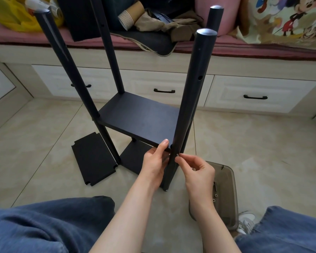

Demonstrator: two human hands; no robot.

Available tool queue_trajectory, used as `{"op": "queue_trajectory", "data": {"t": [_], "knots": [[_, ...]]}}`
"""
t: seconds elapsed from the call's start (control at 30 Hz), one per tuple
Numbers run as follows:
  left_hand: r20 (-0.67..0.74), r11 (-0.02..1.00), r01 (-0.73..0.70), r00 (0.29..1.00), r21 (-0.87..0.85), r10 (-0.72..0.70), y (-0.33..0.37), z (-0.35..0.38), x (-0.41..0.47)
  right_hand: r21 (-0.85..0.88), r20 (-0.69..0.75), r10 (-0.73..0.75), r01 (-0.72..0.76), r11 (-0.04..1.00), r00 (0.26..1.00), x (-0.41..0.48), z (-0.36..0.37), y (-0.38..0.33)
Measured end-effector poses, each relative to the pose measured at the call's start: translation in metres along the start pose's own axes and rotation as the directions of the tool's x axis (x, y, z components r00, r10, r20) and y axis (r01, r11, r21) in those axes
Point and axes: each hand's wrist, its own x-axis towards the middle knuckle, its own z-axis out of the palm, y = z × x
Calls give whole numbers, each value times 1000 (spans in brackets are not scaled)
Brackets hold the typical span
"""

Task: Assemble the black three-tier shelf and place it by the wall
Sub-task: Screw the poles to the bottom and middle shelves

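Half-built black shelf (140, 117) stands on the tiled floor (254, 143). Left hand (154, 162) grips the middle board (128, 110) at its near right corner, thumb on top. Right hand (197, 172), wrist bent inward, pinches a tiny screw (177, 155) against the front right pole (190, 99), just below that corner.

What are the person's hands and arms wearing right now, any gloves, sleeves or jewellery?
Nothing: the left hand and right hand are bare, with no gloves, rings or bracelets showing. The left forearm and right forearm are uncovered down to the picture's lower edge; no sleeve or watch is in view. The legs wear blue jeans.
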Motion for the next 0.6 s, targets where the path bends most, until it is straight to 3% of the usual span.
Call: {"op": "queue_trajectory", "data": {"t": [0.37,0.6], "knots": [[-32,999,-12,999,36,13,-3,2,1,26,-89,0,3,1000,996,-2,8,1],[-38,1000,-10,999,23,11,-4,3,1,17,-70,25,-23,1000,997,1,9,-1]]}}
